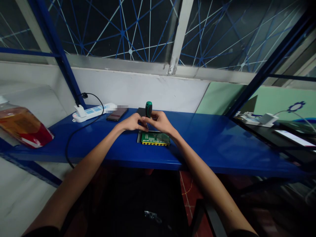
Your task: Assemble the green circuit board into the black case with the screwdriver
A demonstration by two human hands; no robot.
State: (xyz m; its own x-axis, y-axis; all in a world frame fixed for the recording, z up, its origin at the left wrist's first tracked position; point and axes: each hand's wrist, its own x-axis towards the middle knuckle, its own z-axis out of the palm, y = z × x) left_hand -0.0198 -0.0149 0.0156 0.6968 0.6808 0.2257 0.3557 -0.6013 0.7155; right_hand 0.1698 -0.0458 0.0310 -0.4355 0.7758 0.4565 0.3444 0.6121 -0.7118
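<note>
A green circuit board [155, 138] with a row of yellow-edged ports lies in a shallow metal case on the blue shelf [209, 141]. Above its far edge stands a screwdriver with a green and black handle [148, 109], held upright. My right hand [160, 122] is closed around the screwdriver's lower part. My left hand [134, 123] meets it from the left, fingers pinched at the shaft near the board. A dark flat piece [141, 112] sits just behind the hands.
A white power strip [95, 111] with a black cable and a dark phone [117, 114] lie at the back left. An orange-filled plastic bottle [23, 126] lies on the left end. Another shelf at the right carries a white adapter [268, 118].
</note>
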